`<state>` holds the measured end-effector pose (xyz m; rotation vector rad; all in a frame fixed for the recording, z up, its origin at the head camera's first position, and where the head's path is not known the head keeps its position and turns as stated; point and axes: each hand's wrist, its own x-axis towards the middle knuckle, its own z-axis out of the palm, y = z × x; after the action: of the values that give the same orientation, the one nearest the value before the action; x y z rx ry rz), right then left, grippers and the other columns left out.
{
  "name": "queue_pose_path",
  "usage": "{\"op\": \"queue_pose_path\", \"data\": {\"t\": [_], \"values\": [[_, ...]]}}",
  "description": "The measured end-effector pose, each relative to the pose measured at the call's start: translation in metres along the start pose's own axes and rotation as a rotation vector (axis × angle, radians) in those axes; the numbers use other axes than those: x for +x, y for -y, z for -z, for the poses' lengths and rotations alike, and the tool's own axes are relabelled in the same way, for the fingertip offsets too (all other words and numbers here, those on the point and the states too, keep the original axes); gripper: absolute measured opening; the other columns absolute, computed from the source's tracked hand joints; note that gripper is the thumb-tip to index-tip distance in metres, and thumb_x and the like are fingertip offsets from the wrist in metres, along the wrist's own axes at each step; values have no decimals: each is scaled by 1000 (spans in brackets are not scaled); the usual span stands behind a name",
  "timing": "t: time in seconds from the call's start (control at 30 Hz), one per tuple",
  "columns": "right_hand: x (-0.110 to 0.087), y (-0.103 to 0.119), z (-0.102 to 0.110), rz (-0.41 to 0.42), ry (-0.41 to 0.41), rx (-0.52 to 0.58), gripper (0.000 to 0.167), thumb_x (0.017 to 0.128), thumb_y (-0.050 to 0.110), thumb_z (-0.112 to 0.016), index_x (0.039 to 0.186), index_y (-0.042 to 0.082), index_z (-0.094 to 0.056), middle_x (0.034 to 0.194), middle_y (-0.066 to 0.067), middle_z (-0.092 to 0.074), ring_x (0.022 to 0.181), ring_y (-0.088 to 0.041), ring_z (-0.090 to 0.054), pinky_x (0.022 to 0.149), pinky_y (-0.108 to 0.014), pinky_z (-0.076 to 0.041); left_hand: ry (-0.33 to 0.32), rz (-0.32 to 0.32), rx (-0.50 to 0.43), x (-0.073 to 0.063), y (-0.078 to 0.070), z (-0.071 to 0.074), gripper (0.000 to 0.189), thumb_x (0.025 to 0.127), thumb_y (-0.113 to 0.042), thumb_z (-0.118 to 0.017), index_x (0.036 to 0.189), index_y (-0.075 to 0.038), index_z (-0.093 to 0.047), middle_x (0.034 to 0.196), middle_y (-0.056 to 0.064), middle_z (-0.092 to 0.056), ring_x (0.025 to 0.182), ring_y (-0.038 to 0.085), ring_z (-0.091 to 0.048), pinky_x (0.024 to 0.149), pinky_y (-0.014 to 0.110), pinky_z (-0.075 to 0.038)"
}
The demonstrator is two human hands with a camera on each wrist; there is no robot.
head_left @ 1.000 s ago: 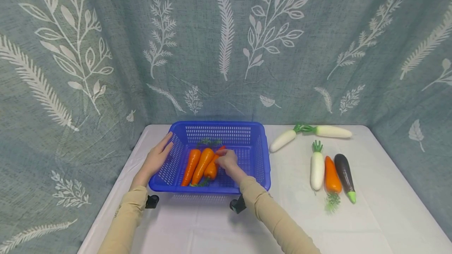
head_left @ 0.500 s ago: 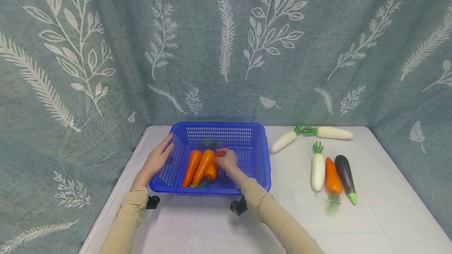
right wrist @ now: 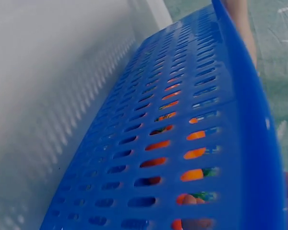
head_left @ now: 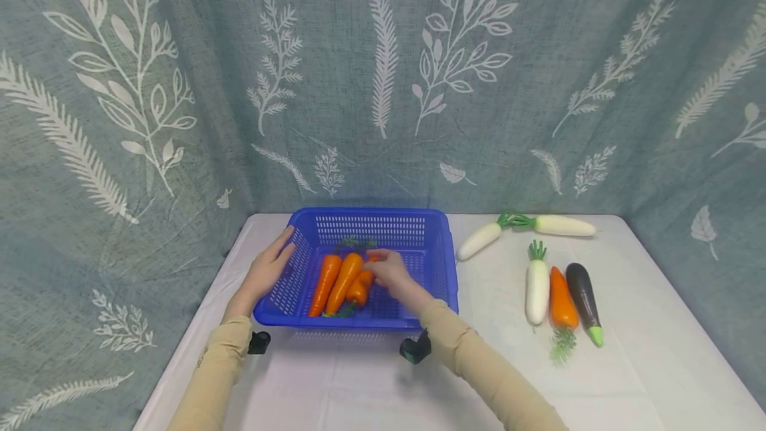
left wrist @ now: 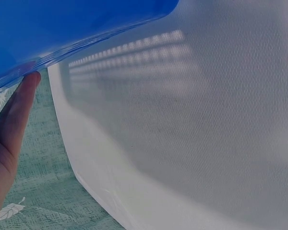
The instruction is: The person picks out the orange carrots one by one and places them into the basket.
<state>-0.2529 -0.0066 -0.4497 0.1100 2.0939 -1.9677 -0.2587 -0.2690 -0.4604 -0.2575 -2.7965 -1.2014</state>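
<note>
In the head view, my left hand point(head_left: 266, 275) rests along the left side of a blue plastic basket point(head_left: 374, 322), its fingers straight and spread from the thumb. The left wrist view shows a fingertip touching the rim from outside. Inside the basket lie several orange carrots: one at the left point(head_left: 325, 285), one in the middle point(head_left: 345, 281), and a shorter one at the right point(head_left: 358, 292). My right hand point(head_left: 391, 271) reaches over the near side, its fingers loosely bent at the rightmost carrots. The right wrist view gives only fingertips through the slots, beside orange.
On the white table point(head_left: 491, 378) to the right lie a white radish point(head_left: 537, 291), a carrot point(head_left: 564, 304) and an eggplant point(head_left: 583, 294). Two more white radishes, one left point(head_left: 480, 241) and one right point(head_left: 565, 225), lie behind, leaves touching. A patterned curtain point(head_left: 359, 171) hangs behind.
My right hand and wrist have shifted slightly to the right, uncovering more of the rightmost carrot. The left hand and the basket stay where they were.
</note>
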Motion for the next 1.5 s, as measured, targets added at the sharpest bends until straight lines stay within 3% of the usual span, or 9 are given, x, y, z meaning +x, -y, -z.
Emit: {"op": "queue_pose_path", "data": {"t": [0.33, 0.6, 0.93, 1.27, 1.5], "values": [[-3, 2, 14, 23, 83, -34, 45, 89, 5, -65, 131, -6, -55, 132, -25, -55, 116, -35, -57, 101, -51, -46, -6, -6, -6, 3, 3, 0, 54, 107, -25, -36, 153, 0, -24, 158, 21, -22, 144, 41, -21, 117, 54, -17], [-7, 2, 29, 92, 146, -43, 42, 89, 7, -66, 129, -5, -58, 123, -23, -61, 106, -29, -61, 99, -53, -46, 1, -6, -9, 3, 1, 1, 54, 107, -25, -37, 153, 0, -24, 157, 22, -22, 144, 41, -20, 117, 54, -16], [-13, 2, 47, 114, 229, -31, 45, 93, 7, -63, 134, -8, -52, 128, -26, -57, 121, -44, -53, 105, -55, -41, 7, 0, -16, 2, 1, 1, 55, 107, -28, -37, 153, 0, -24, 158, 22, -21, 144, 42, -20, 117, 55, -16], [-21, 6, 61, 149, 236, -62, 46, 93, 9, -64, 134, -6, -52, 127, -25, -56, 115, -37, -58, 103, -51, -44, 1, -1, -5, 1, 0, 1, 55, 107, -27, -37, 153, 0, -23, 157, 22, -22, 143, 42, -20, 117, 55, -16], [-28, 4, 73, 219, 203, -112, 42, 91, 8, -65, 131, -4, -57, 123, -22, -60, 109, -30, -61, 97, -47, -50, 0, 0, -10, 1, 0, 0, 54, 107, -26, -36, 153, 0, -24, 157, 22, -22, 143, 42, -21, 117, 54, -16]]}}
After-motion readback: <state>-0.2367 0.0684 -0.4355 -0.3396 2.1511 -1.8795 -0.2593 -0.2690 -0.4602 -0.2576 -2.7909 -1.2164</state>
